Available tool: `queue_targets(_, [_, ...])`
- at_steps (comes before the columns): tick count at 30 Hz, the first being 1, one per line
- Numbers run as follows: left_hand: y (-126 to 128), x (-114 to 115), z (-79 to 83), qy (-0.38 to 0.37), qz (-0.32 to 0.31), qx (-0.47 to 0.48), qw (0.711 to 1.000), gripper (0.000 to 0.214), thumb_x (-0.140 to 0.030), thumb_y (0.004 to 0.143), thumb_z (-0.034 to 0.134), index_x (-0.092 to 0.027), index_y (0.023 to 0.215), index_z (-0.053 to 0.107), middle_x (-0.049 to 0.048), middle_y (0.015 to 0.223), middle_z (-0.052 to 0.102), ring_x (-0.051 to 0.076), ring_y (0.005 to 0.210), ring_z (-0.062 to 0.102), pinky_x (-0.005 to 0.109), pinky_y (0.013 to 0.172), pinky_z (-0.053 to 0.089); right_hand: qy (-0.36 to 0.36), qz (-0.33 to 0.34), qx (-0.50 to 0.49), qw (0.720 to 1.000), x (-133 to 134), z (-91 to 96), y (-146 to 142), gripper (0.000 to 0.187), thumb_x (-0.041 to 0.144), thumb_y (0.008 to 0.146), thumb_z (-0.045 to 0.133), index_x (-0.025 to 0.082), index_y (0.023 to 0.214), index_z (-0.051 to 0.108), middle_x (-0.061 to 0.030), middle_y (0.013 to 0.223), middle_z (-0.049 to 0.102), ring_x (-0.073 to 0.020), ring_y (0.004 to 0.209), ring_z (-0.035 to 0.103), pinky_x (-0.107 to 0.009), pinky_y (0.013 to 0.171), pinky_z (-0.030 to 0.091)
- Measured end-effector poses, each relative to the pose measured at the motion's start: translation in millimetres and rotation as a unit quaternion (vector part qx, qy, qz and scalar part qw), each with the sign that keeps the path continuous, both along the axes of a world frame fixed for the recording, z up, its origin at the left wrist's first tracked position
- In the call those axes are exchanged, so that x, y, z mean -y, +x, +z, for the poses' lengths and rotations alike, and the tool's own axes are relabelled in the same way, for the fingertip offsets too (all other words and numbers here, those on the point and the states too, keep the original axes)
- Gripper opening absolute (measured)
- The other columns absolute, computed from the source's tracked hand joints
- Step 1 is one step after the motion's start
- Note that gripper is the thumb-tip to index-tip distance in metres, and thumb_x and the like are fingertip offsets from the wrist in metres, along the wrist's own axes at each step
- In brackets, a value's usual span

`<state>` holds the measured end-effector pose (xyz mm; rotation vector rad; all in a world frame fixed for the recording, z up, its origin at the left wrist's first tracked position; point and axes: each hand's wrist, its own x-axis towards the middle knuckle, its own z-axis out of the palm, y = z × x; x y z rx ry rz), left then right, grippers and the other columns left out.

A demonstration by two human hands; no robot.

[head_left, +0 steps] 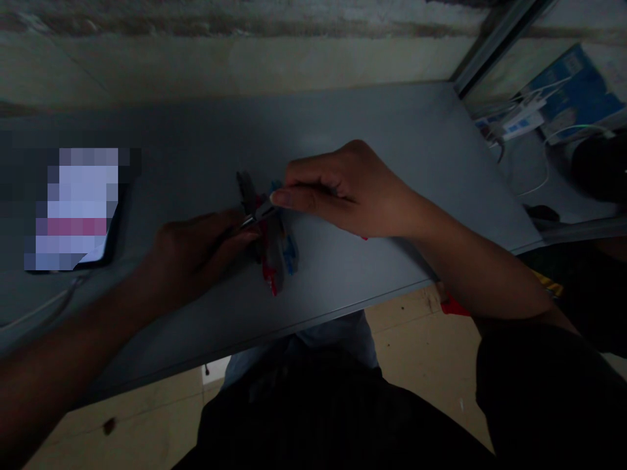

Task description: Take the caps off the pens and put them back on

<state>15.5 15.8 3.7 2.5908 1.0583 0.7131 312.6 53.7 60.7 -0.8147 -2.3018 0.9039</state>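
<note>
My left hand (200, 251) is closed, thumb and fingers pinching one end of a slim pen (251, 219) with a shiny silver section. The other end, dark and partly clear, sits between the thumb and bent forefinger of my right hand (343, 189), also closed. Beneath the two hands, on the grey desk (333, 274), lies a small group of pens: a red pen (269, 277), a blue pen (290, 251) and a black pen (245, 186). My fingers cover part of this group. Dim light and blur hide the finer details of the held pen.
To the left lies a lit phone or tablet (81, 209), its screen pixelated, with a white cable (44, 303) nearby. A metal frame post (499, 49) rises at the right corner. Beyond it are cables and a blue box (571, 88). A wall runs behind the desk.
</note>
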Motion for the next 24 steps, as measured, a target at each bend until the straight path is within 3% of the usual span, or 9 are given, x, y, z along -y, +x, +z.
queue_targets(4, [0, 1, -1.3, 0.030, 0.004, -0.012, 0.999, 0.049, -0.058, 0.127, 0.043, -0.021, 0.118, 0.075, -0.0049, 0.078, 0.071, 0.010, 0.053, 0.062, 0.021, 0.051, 0.039, -0.045, -0.012, -0.040, 0.998, 9, 4.3, -3, 0.058, 0.058, 0.116, 0.062, 0.021, 0.072, 0.053, 0.0057, 0.059, 0.043, -0.0093, 0.069, 0.054, -0.020, 0.062, 0.040])
queue_targets(6, [-1, 3, -3.6, 0.028, 0.013, -0.003, 1.000, 0.048, -0.059, 0.126, 0.044, -0.021, 0.134, 0.073, -0.0037, 0.083, 0.074, 0.011, 0.057, 0.067, 0.021, 0.053, 0.045, -0.074, -0.023, -0.077, 0.994, 8, -0.6, -7, 0.056, 0.053, 0.117, 0.063, 0.021, 0.073, 0.053, 0.0058, 0.060, 0.049, -0.0084, 0.065, 0.051, -0.021, 0.060, 0.039])
queue_targets(8, [-4, 6, -6.9, 0.012, 0.028, 0.013, 0.999, 0.055, -0.064, 0.123, 0.051, -0.020, 0.154, 0.065, 0.0001, 0.093, 0.078, 0.014, 0.068, 0.075, 0.022, 0.061, 0.055, -0.097, -0.042, -0.111, 0.988, 3, -7.6, -9, 0.053, 0.051, 0.117, 0.064, 0.020, 0.076, 0.055, 0.0061, 0.061, 0.054, -0.0068, 0.060, 0.050, -0.021, 0.060, 0.039])
queue_targets(11, [-6, 10, -11.3, -0.022, -0.002, 0.037, 0.999, 0.062, -0.063, 0.118, 0.064, -0.022, 0.165, 0.058, 0.0063, 0.110, 0.082, 0.018, 0.086, 0.082, 0.026, 0.077, 0.066, -0.138, -0.067, -0.142, 0.978, -7, -14.9, -10, 0.044, 0.046, 0.114, 0.070, 0.020, 0.081, 0.057, 0.0045, 0.068, 0.064, -0.0068, 0.061, 0.056, -0.021, 0.059, 0.042])
queue_targets(14, [-4, 11, -12.2, -0.023, -0.106, 0.052, 0.993, 0.045, -0.050, 0.119, 0.069, -0.028, 0.158, 0.067, 0.0070, 0.124, 0.082, 0.017, 0.096, 0.083, 0.026, 0.086, 0.070, -0.179, -0.071, -0.149, 0.970, -11, -16.2, -9, 0.041, 0.041, 0.110, 0.077, 0.021, 0.080, 0.057, 0.0040, 0.071, 0.067, -0.0073, 0.062, 0.057, -0.021, 0.060, 0.046])
queue_targets(17, [2, 11, -10.0, -0.002, -0.180, 0.053, 0.982, 0.031, -0.041, 0.120, 0.067, -0.027, 0.147, 0.074, 0.0063, 0.125, 0.080, 0.017, 0.108, 0.082, 0.027, 0.095, 0.071, -0.211, -0.067, -0.142, 0.965, -10, -17.5, -10, 0.043, 0.042, 0.107, 0.081, 0.022, 0.078, 0.056, 0.0038, 0.070, 0.066, -0.0079, 0.063, 0.057, -0.022, 0.061, 0.049])
queue_targets(21, [7, 15, -6.6, 0.036, -0.197, 0.053, 0.978, 0.020, -0.034, 0.122, 0.062, -0.023, 0.132, 0.076, 0.0042, 0.118, 0.080, 0.017, 0.111, 0.082, 0.029, 0.103, 0.071, -0.228, -0.049, -0.120, 0.965, -9, -24.6, -13, 0.046, 0.047, 0.107, 0.081, 0.022, 0.079, 0.054, 0.0035, 0.071, 0.064, -0.0091, 0.066, 0.061, -0.023, 0.063, 0.049])
queue_targets(24, [7, 18, -4.3, 0.029, -0.195, 0.049, 0.979, 0.017, -0.033, 0.123, 0.062, -0.025, 0.127, 0.075, 0.0028, 0.113, 0.081, 0.017, 0.105, 0.083, 0.029, 0.102, 0.070, -0.201, -0.035, -0.094, 0.974, -13, -27.7, -12, 0.047, 0.050, 0.114, 0.070, 0.022, 0.080, 0.053, 0.0034, 0.071, 0.063, -0.0092, 0.066, 0.060, -0.024, 0.065, 0.048])
